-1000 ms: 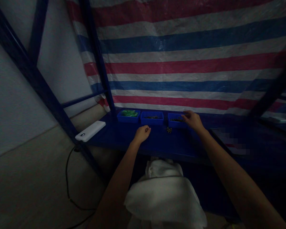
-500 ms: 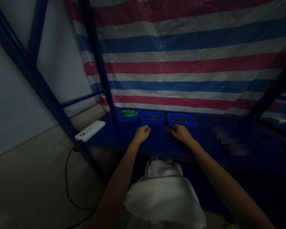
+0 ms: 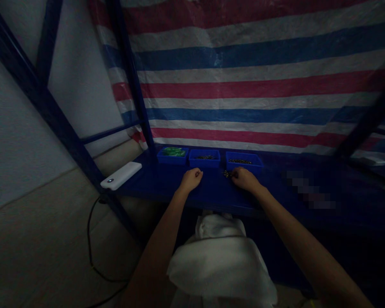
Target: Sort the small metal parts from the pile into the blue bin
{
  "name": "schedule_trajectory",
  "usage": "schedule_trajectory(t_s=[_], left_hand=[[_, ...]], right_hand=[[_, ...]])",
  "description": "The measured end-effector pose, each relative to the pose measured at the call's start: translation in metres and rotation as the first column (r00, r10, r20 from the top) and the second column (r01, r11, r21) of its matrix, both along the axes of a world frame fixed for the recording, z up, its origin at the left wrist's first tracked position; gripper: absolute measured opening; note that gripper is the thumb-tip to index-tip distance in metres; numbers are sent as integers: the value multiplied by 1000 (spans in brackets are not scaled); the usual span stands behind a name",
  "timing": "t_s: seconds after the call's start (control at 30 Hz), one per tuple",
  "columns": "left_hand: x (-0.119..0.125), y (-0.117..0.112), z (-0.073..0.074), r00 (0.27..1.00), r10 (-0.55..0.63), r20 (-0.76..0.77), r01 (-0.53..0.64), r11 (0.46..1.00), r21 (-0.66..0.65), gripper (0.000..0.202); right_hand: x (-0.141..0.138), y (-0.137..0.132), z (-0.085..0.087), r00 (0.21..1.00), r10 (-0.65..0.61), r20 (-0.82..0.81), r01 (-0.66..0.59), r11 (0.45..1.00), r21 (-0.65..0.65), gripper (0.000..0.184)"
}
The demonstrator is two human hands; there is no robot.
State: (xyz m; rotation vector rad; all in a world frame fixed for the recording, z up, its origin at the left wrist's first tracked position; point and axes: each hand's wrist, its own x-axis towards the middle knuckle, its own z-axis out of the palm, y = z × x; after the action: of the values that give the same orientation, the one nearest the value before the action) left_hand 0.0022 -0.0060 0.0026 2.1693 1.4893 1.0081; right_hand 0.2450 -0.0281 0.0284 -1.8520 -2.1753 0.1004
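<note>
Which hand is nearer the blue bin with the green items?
Left. The left hand is in front of that blue bin, slightly to its right; the right hand is much farther right, in front of the third blue bin.

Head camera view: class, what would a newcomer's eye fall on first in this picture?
The big red, white and blue striped tarp fills the back, behind a blue bench. Three small blue trays line the bench's far edge, with the left hand closed in front of them and the right hand beside some small dark bits. A white cloth bulges at the bottom.
</note>
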Motion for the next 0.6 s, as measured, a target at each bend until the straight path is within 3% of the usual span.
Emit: schedule_trajectory(t_s=[0.27, 0.4, 0.5, 0.6], left_hand=[[0, 1, -2, 1000, 8, 8, -8, 1000, 4, 24], [-1, 3, -4, 1000, -5, 12, 5, 1000, 10, 25], [-1, 3, -4, 1000, -11, 16, 11, 1000, 7, 25], [-2, 3, -3, 1000, -13, 16, 13, 1000, 4, 25]], right_hand=[[4, 3, -12, 994, 92, -55, -86, 990, 115, 15], [13, 1, -4, 955, 209, -209, -139, 942, 307, 17], [20, 1, 14, 896, 266, -356, -48, 854, 517, 19], [23, 5, 29, 775, 309, -551, 111, 792, 601, 20]])
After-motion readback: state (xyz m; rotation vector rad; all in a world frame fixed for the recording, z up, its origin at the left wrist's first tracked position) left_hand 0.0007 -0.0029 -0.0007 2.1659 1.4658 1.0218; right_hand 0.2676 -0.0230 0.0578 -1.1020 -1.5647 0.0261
